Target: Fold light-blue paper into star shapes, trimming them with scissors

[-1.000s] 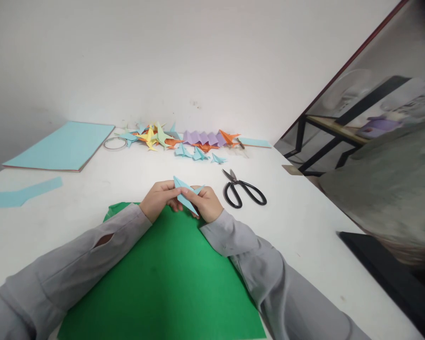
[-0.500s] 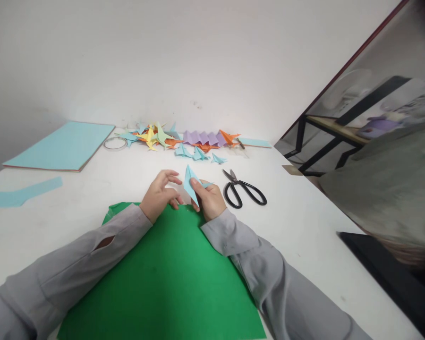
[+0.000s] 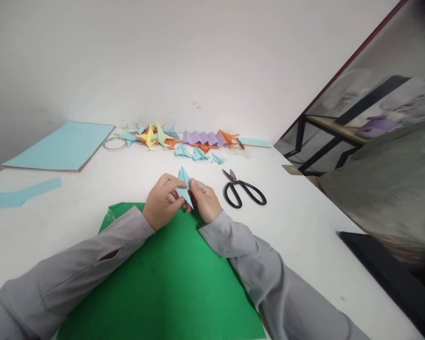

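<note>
The folded light-blue paper (image 3: 184,175) is now held between both hands, whereas half a second ago it was held by the right hand (image 3: 207,204) alone, with the fingers of the left hand (image 3: 164,200) spread free beside it. Contact has been made again by the left fingers, and the piece has been shifted a little to the left. The folding work, it may be judged, is being treated as two-handed again, with the piece steadied by the right hand while its near part is handled by the left. The paper is pinched under the right thumb, which is pressed on its face, and is grasped at its left side by the left fingers. It is held up near the far edge of the green sheet (image 3: 163,288), with one point turned away and another turned toward the wearer. The black-handled scissors (image 3: 235,182) are left untouched, lying open just beside the right hand, and no change is shown in the small blue paper figures (image 3: 199,154) beyond.

Much of the grip is hidden: the paper's underside is covered by the curled fingers, and its right part is largely masked by the right thumb and hand. The creases are too small to be traced with certainty. The coloured paper figures (image 3: 150,138) by the wall are overlapped too closely to be counted, and the grey-green thing (image 3: 375,184) cut off at the right edge cannot be identified
</note>
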{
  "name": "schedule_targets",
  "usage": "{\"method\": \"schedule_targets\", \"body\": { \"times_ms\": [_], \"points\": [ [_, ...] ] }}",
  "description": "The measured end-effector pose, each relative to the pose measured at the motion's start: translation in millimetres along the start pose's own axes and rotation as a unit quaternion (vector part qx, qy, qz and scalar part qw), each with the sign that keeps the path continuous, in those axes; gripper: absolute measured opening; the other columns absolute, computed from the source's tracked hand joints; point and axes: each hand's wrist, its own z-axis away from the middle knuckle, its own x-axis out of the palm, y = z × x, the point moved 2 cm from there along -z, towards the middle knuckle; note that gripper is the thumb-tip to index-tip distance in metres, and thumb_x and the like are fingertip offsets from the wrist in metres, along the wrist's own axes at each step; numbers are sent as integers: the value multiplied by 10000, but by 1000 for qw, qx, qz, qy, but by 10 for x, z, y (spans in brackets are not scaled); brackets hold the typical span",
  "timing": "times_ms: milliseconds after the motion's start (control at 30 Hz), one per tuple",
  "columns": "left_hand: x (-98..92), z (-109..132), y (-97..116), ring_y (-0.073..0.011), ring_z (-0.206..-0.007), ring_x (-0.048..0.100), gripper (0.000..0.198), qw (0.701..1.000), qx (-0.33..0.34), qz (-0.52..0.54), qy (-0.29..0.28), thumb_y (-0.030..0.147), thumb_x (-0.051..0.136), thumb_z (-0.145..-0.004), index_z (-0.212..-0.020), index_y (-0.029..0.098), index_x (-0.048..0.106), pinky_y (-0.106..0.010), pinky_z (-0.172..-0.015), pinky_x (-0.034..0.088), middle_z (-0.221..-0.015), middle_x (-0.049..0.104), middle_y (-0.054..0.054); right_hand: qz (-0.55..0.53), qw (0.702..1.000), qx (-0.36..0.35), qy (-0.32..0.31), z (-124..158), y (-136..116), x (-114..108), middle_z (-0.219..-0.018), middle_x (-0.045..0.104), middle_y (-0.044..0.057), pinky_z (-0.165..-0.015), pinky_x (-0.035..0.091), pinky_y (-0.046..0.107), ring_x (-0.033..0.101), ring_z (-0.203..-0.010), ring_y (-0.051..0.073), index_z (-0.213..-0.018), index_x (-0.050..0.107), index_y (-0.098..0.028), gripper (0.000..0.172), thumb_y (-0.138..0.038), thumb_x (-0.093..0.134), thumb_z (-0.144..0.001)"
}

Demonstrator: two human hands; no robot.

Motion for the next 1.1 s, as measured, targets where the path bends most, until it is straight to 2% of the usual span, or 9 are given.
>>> {"method": "schedule_targets", "body": {
  "times_ms": [100, 200, 467, 600, 700, 867, 967, 1100],
  "points": [
    [-5, -1, 11, -82, -594, 530, 132, 999, 20, -32, 13, 83, 499, -707, -786, 161, 570, -196, -497, 445, -842, 504, -38, -10, 1000, 3, 10, 6, -10, -6, -393, 498, -60, -346, 339, 180, 447, -328, 72, -619, 481, -180, 374, -531, 527, -739],
    [2, -8, -37, -110, -636, 553, 35, 999, 18, -16, 36, 173, 541, -736, -754, 158, 567, -206, -501, 462, -824, 561, -49, -24, 999, 2, 22, 9, -14, -27, -412, 533, -55, -346, 338, 167, 450, -322, 60, -611, 496, -170, 307, -443, 601, -702],
    [57, -2, -95, -131, -613, 615, 132, 983, -82, 159, 40, 260, 596, -697, -766, 149, 577, -222, -484, 517, -842, 643, -62, -72, 997, 41, 6, -26, 43, -64, -406, 555, -49, -332, 356, 160, 467, -308, 60, -562, 518, -157, 222, -319, 662, -614],
    [51, -4, -95, -117, -577, 619, 134, 975, -113, 180, 60, 249, 601, -676, -747, 140, 570, -265, -539, 552, -1003, 624, -100, -65, 998, 20, 6, -22, 33, -64, -430, 568, -49, -333, 359, 159, 485, -329, 64, -605, 524, -159, 244, -343, 684, -608],
    [43, -8, -127, -136, -604, 635, 140, 977, -109, 165, 78, 243, 607, -663, -751, 134, 602, -284, -554, 561, -1031, 615, -111, -53, 998, 9, 10, -13, 27, -63, -455, 578, -43, -329, 355, 164, 484, -335, 65, -610, 505, -163, 289, -384, 691, -613],
    [43, -5, -143, -212, -869, 629, 95, 988, -58, 132, 57, 178, 598, -651, -719, 149, 657, -297, -639, 567, -940, 658, -104, -45, 999, 4, 15, -18, 31, -50, -466, 579, -25, -330, 371, 199, 479, -340, 80, -623, 541, -155, 331, -463, 662, -634],
    [45, 0, -122, -212, -889, 627, 105, 989, -51, 134, 42, 157, 593, -658, -734, 150, 666, -303, -666, 569, -961, 659, -110, -52, 998, 7, 28, -28, 53, -50, -435, 555, -29, -325, 363, 207, 466, -334, 85, -600, 546, -155, 318, -445, 674, -624],
    [42, 2, -95, -210, -844, 639, 108, 981, -71, 175, 52, 194, 635, -643, -728, 136, 668, -305, -649, 578, -928, 667, -105, -89, 995, 16, 36, -39, 87, -68, -429, 546, -37, -318, 351, 201, 464, -335, 86, -580, 545, -159, 235, -355, 659, -642]
  ]
}}
